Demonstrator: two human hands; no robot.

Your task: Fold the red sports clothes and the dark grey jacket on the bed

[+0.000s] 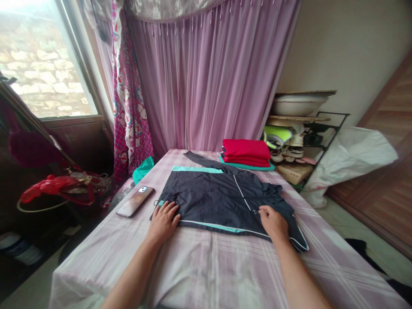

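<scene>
A dark jacket (206, 195) with turquoise panels and white piping lies spread on its side across the table, hem to the left and collar end to the right. One sleeve stretches toward the back; the other is folded down along the near right. My left hand (164, 219) rests flat on the near hem corner, fingers spread. At the chest, near the white piping line, my right hand (273, 221) has its fingers curled and closed on the jacket's fabric. Folded red clothes (246, 150) are stacked behind the jacket, over a turquoise piece.
A phone (135, 201) lies face down left of the jacket on the checked tablecloth (206, 262). A turquoise bag (143, 170) sits at the table's left edge. Purple curtains (206, 77) hang behind. To the right stand a shoe rack (331, 141) and a white sack (354, 154).
</scene>
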